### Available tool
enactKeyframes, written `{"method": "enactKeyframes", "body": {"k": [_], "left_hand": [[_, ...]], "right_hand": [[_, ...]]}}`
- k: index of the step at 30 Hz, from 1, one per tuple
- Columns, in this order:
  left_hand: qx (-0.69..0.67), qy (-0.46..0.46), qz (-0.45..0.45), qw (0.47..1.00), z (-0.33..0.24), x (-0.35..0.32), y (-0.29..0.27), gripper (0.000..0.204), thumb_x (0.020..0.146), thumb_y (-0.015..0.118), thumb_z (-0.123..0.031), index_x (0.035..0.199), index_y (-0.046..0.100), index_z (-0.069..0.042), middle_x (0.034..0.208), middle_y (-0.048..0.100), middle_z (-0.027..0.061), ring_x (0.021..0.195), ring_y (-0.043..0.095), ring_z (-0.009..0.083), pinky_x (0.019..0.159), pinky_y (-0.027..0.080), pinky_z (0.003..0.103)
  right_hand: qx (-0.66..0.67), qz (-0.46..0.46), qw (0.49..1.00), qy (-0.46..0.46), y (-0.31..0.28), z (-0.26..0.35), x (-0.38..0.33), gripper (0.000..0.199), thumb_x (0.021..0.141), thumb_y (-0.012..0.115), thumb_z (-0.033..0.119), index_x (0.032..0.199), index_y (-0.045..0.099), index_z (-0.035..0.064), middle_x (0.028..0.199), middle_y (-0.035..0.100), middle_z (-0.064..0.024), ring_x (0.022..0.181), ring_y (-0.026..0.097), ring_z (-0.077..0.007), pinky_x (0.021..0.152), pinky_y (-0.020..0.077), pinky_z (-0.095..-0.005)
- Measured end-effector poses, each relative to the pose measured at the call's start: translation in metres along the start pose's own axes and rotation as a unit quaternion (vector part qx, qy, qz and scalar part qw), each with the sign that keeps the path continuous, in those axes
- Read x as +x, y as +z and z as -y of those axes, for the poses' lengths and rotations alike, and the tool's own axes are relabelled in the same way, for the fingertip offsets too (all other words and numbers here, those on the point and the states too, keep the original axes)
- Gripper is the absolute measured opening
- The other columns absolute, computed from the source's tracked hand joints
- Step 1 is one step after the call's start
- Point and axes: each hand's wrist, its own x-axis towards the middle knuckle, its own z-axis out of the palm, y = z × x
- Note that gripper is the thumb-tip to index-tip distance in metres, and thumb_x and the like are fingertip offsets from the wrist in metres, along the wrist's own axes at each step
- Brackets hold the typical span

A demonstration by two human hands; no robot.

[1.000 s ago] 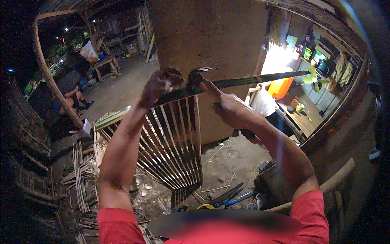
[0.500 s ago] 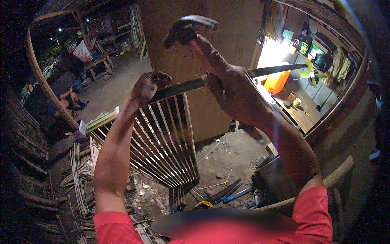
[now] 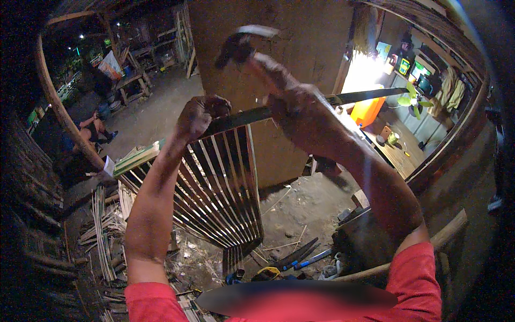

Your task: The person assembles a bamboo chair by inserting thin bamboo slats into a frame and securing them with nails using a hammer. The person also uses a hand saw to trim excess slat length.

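Observation:
My right hand (image 3: pixel 300 104) is closed round the handle of a hammer (image 3: pixel 234 51), raised above a long dark bar (image 3: pixel 247 116). The hammer's head and curved claw are smeared by motion. At the bar's left part, my left hand (image 3: pixel 198 115) is closed with its fingers curled over the top edge; whatever is between the fingertips is hidden or too small to tell. Below the bar stands a slatted frame (image 3: pixel 222 180) of narrow strips that converge downward to a narrow foot. Pale green strips (image 3: pixel 137 160) lie along the frame's left end.
Bundled thin strips (image 3: pixel 102 236) and shavings litter the ground at left. Near my body lie a blue-handled tool (image 3: pixel 313 258) and a yellow tool (image 3: pixel 266 272). A brown board (image 3: pixel 225 80) stands ahead. At right are an orange container (image 3: pixel 367 107), a green-bladed fan (image 3: pixel 414 101) and a pole (image 3: pixel 448 231). Someone sits far left.
The hammer has shifted slightly left, blurred, and my right hand has moved a little with it. My left hand stays at the bar, and the view has turned slightly.

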Motion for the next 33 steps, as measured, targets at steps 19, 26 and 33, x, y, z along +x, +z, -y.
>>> {"method": "enactKeyframes", "body": {"k": [19, 26, 33], "left_hand": [[0.086, 0.006, 0.003, 0.996, -0.019, -0.004, 0.007, 0.04, 0.082, 0.049, 0.013, 0.11, 0.073, -0.003, 0.106, 0.075, 0.0086, 0.097, 0.07, 0.0154, 0.092, 0.054, 0.03], [0.175, -0.063, 0.016, 0.982, -0.028, -0.002, 0.007, 0.049, 0.075, 0.044, 0.002, 0.116, 0.071, -0.003, 0.111, 0.074, 0.0093, 0.101, 0.069, 0.0192, 0.096, 0.052, 0.035], [0.449, -0.019, 0.075, 0.89, -0.044, -0.024, 0.015, 0.04, 0.096, 0.061, -0.034, 0.126, 0.062, -0.006, 0.103, 0.074, 0.017, 0.095, 0.072, 0.0352, 0.085, 0.055, 0.046]], "right_hand": [[-0.007, 0.049, 0.991, 0.126, 0.007, 0.001, 0.008, 0.056, 0.098, 0.049, 0.006, 0.151, 0.036, 0.0158, 0.084, 0.067, -0.0194, 0.07, 0.066, -0.0255, 0.066, 0.0525, -0.0407], [-0.019, 0.014, 0.997, 0.074, 0.013, 0.001, 0.015, 0.062, 0.094, 0.047, 0.001, 0.153, 0.031, 0.0128, 0.109, 0.067, -0.0292, 0.092, 0.071, -0.04, 0.081, 0.0535, -0.0489], [-0.017, -0.067, 0.996, -0.051, 0.011, -0.037, -0.009, 0.044, 0.101, 0.039, 0.015, 0.144, 0.039, 0.0058, 0.089, 0.068, -0.0235, 0.083, 0.069, -0.0397, 0.075, 0.0511, -0.0484]]}}
